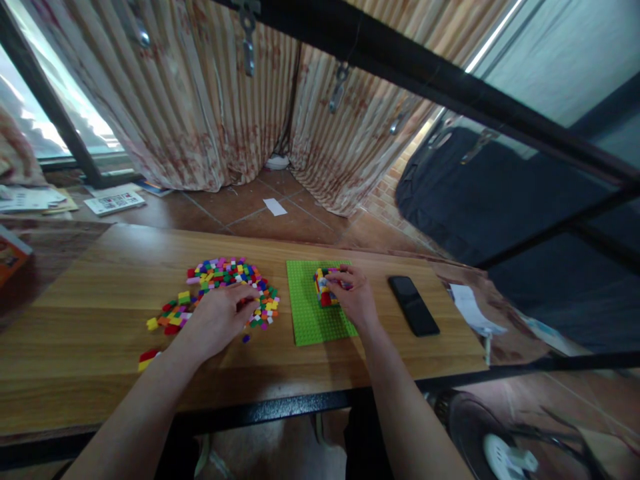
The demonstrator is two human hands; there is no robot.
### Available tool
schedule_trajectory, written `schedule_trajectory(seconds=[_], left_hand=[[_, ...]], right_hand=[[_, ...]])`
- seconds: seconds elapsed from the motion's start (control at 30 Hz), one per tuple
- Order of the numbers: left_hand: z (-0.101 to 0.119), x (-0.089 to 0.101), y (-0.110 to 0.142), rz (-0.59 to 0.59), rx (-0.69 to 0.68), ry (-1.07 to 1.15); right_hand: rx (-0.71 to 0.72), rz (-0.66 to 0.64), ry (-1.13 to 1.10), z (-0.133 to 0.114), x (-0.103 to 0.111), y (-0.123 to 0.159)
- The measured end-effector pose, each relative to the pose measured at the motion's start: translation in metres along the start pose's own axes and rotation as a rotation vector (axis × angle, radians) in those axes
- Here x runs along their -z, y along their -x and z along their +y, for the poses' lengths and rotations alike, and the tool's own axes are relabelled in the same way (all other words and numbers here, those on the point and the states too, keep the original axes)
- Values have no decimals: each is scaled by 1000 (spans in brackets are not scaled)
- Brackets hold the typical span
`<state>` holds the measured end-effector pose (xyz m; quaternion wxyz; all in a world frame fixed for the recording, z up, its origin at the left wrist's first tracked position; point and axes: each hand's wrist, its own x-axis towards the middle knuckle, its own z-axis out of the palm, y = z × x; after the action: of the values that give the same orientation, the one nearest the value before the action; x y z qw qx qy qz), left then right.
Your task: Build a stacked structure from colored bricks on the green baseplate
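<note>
A heap of small coloured toy bricks is spread over the left half of the wooden table. Over its right side is my left hand, fingers curled and thumb near the fingertips; whatever they may pinch is too small to make out. A green studded baseplate lies right of the heap. On it stands a small multicoloured brick structure, with red, yellow and white parts showing. My right hand reaches over the structure from the right, its fingers closed on the top and covering part of it.
A black phone lies right of the baseplate. Several bricks sit apart from the heap, including a red and yellow group by my left forearm. The table has a dark front edge. A dark metal bar crosses above, before patterned curtains.
</note>
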<state>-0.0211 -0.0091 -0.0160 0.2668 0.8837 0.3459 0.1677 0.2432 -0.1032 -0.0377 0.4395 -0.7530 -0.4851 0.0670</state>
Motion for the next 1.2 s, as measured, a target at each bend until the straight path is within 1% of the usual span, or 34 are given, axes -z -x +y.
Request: schedule_trajectory(seconds=[0.13, 0.4, 0.57, 0.7, 0.87, 0.97, 1.07, 1.13, 1.2], left_hand=[[-2, -1, 0, -5, 3, -5], [-2, -1, 1, -12, 5, 0], [-4, -3, 1, -20, 17, -8], [-3, -2, 1, -35, 31, -28], [-1, -1, 2, -27, 19, -13], [-1, -1, 2, -8, 33, -1], [-1, 0, 2, -6, 55, 7], [-1, 1, 2, -4, 59, 9], [-2, 4, 2, -1, 54, 15]], right_hand=[[-38, 9, -13, 2, -1, -1], [-35, 55, -42, -1, -3, 0], [-121, 99, -131, -5, -6, -2], [-194, 102, -202, -7, -8, -5], [-214, 104, -228, -8, -9, -7], [-205, 98, -236, -7, -7, -6], [-205, 88, -295, -5, -3, -5], [-246, 99, -350, -5, 0, -3], [-293, 140, -372, -7, 3, -2]])
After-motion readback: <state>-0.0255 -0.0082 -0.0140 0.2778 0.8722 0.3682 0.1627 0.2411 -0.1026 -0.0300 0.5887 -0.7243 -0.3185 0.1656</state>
